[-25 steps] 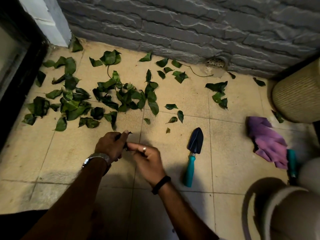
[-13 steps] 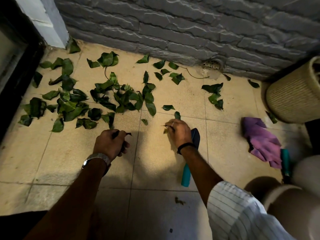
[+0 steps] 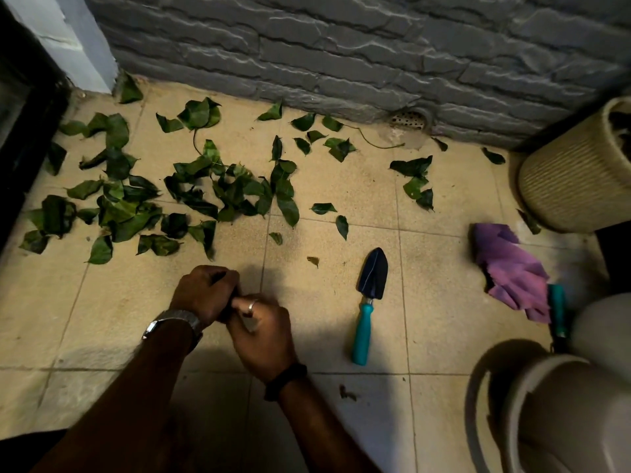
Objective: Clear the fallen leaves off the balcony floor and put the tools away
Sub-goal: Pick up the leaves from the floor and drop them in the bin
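Several green leaves (image 3: 222,192) lie scattered over the beige tiles toward the grey brick wall. My left hand (image 3: 205,291) is curled into a fist around dark picked-up leaves, low at the centre. Pressed against that fist, my right hand (image 3: 263,332) has its fingers curled and pinches a leaf where the two hands meet. To the right of my hands a trowel (image 3: 370,295) with a dark blade and teal handle lies on the floor, untouched. A second teal-handled tool (image 3: 558,312) sticks out from under a purple cloth (image 3: 508,271).
A woven planter (image 3: 577,172) stands at the right by the wall. A pale round container (image 3: 563,414) fills the bottom right corner. A floor drain (image 3: 409,119) sits at the wall's foot. A dark door frame (image 3: 20,131) borders the left side.
My right hand reached out to a leaf near the trowel's blade, took it, and came back against my left fist. That leaf is gone from the floor.
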The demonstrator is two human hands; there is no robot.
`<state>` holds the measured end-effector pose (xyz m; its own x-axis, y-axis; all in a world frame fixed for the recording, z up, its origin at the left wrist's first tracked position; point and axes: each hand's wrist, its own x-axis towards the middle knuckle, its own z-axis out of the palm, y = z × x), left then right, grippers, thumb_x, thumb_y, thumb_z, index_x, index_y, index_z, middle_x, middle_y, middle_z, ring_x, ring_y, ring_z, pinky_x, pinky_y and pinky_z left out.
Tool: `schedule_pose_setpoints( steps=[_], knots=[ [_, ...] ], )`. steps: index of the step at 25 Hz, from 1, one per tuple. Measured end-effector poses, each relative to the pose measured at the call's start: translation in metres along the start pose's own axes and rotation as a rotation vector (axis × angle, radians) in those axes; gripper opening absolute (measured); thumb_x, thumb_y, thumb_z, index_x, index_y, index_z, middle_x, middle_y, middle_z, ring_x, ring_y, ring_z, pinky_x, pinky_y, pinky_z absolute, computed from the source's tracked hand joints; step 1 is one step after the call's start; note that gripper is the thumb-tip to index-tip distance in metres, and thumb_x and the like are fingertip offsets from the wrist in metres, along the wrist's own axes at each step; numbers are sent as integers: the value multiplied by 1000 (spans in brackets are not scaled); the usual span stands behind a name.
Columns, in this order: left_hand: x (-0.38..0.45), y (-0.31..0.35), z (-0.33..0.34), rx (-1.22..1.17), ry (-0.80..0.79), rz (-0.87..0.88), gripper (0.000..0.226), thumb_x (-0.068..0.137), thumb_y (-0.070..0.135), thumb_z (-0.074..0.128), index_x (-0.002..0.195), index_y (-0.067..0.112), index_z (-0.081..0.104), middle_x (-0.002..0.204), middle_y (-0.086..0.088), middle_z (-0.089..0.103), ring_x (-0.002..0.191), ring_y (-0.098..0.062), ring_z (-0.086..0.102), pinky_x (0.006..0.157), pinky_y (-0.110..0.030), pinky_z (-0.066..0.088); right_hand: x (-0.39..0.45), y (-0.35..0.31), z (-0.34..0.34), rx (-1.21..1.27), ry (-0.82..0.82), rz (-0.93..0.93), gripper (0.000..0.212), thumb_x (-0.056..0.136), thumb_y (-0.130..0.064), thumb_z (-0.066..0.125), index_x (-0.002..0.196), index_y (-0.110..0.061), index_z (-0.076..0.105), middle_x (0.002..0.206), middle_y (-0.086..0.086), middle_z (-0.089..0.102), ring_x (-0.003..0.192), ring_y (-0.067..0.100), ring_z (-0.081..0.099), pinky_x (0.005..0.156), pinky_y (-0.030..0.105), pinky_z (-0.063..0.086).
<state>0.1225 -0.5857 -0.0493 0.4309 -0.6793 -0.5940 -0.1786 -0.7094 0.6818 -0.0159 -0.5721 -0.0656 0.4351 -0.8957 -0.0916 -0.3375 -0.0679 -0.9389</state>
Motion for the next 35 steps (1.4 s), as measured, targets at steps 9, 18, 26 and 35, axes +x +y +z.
schedule_pose_setpoints(
  steps=[9, 18, 26, 35],
  knots=[
    [-4, 7, 1, -78, 143, -3, 31, 101, 28, 54, 81, 11, 70, 69, -10, 72, 53, -21, 62, 52, -29, 47, 133, 88, -122, -659, 186, 117, 33, 94, -9, 54, 124, -13, 66, 138, 4, 54, 128, 19, 46, 112, 32, 39],
    [1, 6, 1, -57, 197, 67, 43, 100, 44, 54, 71, 16, 70, 55, -3, 65, 50, -22, 59, 59, -30, 50, 169, 73, -97, -463, 213, 12, 23, 93, -7, 62, 111, -14, 75, 110, 2, 71, 102, 15, 63, 97, 21, 47],
    [-5, 2, -5, -92, 188, -7, 47, 101, 46, 53, 73, 13, 72, 61, -2, 70, 47, -12, 61, 46, -21, 43, 184, 70, -65, -706, -37, 34, 24, 90, -7, 60, 105, -17, 76, 105, 1, 73, 100, 18, 67, 92, 30, 54],
    [9, -1, -2, -170, 165, -85, 59, 89, 71, 46, 95, 21, 76, 93, -8, 75, 87, -31, 70, 80, -43, 60, 32, -15, 14, 186, 1, 160, 33, 93, 1, 62, 115, -24, 63, 109, -9, 71, 102, -2, 66, 86, 18, 54]
  ],
)
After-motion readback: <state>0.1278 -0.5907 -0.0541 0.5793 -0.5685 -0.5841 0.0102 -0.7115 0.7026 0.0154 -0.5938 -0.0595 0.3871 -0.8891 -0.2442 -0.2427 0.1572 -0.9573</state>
